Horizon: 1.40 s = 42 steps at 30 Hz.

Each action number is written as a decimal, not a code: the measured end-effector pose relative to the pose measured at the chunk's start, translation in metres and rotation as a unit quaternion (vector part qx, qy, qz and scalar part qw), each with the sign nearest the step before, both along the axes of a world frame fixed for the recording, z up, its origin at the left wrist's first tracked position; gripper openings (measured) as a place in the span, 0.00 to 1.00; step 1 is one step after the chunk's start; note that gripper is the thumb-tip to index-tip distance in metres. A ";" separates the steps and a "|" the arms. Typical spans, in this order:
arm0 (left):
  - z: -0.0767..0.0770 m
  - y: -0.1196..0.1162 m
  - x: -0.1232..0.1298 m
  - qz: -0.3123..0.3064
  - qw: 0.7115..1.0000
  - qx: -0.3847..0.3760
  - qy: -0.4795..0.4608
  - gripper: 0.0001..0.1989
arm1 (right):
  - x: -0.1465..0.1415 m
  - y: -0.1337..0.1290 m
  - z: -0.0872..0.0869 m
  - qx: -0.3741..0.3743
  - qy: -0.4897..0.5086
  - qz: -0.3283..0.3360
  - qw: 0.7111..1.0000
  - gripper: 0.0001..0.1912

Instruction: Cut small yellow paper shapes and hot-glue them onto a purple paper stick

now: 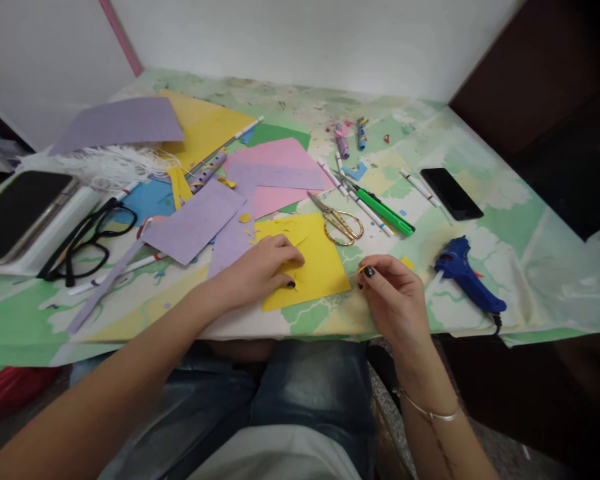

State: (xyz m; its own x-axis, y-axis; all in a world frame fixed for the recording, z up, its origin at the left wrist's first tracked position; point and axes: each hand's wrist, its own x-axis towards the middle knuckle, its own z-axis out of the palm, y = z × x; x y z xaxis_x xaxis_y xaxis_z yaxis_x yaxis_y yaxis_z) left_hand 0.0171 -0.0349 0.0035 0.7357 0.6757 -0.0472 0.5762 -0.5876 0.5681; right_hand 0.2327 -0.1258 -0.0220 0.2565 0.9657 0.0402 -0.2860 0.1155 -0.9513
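My left hand [260, 267] rests on a yellow sheet [325, 267], its fingers bent and the thumb apart from them, with nothing visible held. Small yellow cut bits lie on that sheet near the fingers. Just right of the sheet, my right hand [395, 290] pinches a small yellow scrap [363, 269] between thumb and finger; most of the scrap is hidden. Gold-handled scissors [339, 223] lie partly on the sheet's far right corner. Beyond them is a green utility knife [384, 210] among white pens.
A blue glue gun [470, 277] and a black phone [451, 193] lie at the right. To the left are purple sheets [195, 223], a pink sheet [285, 160], black glasses [87, 243], white yarn [105, 167] and a tablet-like device [23, 213]. Small rolled paper pieces [342, 140] sit at the back.
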 end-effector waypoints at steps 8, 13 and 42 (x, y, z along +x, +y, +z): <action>0.008 0.013 0.009 -0.068 0.996 -0.054 0.006 0.07 | 0.000 -0.002 -0.006 -0.008 -0.035 -0.006 0.999 0.04; 0.006 0.019 0.010 -0.031 0.992 -0.113 -0.049 0.08 | -0.001 0.000 -0.005 -0.004 -0.048 -0.015 0.999 0.04; 0.001 0.021 0.004 0.254 0.809 -0.372 -0.378 0.06 | -0.026 0.030 0.017 0.033 -0.210 -0.013 0.977 0.03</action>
